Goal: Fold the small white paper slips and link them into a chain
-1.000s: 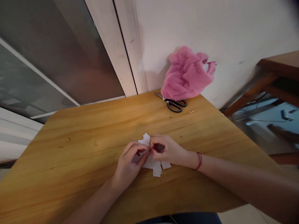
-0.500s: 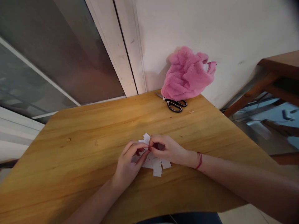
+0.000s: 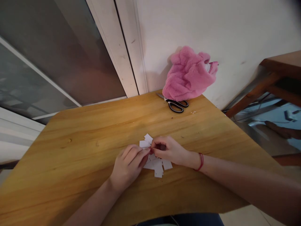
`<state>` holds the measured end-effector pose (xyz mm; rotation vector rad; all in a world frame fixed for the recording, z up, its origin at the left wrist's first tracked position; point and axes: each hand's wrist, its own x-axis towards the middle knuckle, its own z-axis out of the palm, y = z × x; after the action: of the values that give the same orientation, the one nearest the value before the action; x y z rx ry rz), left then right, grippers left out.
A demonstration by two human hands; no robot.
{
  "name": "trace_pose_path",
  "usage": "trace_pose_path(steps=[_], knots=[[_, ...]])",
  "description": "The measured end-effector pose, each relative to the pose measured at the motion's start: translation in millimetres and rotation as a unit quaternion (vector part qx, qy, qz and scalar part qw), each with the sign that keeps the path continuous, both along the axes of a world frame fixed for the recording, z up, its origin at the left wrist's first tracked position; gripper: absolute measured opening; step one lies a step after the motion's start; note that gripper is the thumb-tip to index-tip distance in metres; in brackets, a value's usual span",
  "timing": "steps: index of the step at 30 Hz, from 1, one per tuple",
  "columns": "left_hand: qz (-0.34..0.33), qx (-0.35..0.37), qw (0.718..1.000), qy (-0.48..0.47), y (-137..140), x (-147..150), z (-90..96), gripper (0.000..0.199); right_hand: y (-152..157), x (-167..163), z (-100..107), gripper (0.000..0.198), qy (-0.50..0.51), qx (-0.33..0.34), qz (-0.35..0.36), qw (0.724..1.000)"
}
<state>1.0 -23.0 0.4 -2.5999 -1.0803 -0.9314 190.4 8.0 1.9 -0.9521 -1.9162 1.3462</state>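
Note:
Several small white paper pieces (image 3: 158, 168) lie overlapping on the wooden table, partly covered by my hands. My left hand (image 3: 128, 164) is over their left side, its fingers pressed together and pointing right. From the right, my right hand (image 3: 170, 150) comes in with thumb and forefinger pinched. The fingertips of both hands meet just above the papers. Whatever sits between the fingertips is too small and hidden to make out. A thin red band circles my right wrist.
Black-handled scissors (image 3: 176, 106) lie at the back of the wooden table (image 3: 94, 125), blades partly under a pink fluffy cloth bundle (image 3: 188, 75) against the wall. A small yellowish bit (image 3: 69, 140) lies on the left. Another wooden piece of furniture (image 3: 270, 75) stands at right.
My left hand's fingers have closed together and flattened, where thumb and forefinger made an open loop before. My right hand keeps its pinch almost in place. The papers look unmoved.

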Motion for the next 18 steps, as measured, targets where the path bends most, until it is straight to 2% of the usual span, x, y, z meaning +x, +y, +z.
trace_pose_path(steps=[6, 10, 14, 18], knots=[[-0.018, 0.037, 0.997, 0.063, 0.2, -2.2, 2.5, 0.022, 1.6, 0.6, 0.2, 0.012, -0.025, 0.006, 0.016, 1.0], [-0.019, 0.062, 0.993, 0.095, 0.5, -1.8, 2.6, 0.015, 1.7, -0.7, 2.0, 0.013, -0.007, -0.036, 0.043, 0.998], [-0.02, 0.068, 0.994, 0.083, 0.4, 0.3, 2.5, 0.01, 0.4, -3.0, 4.1, 0.011, 0.027, -0.079, 0.066, 0.994], [-0.015, 0.051, 0.997, 0.047, 0.1, 3.3, 1.0, 0.008, -0.8, -3.9, 3.8, 0.01, 0.028, -0.08, 0.066, 0.994]])
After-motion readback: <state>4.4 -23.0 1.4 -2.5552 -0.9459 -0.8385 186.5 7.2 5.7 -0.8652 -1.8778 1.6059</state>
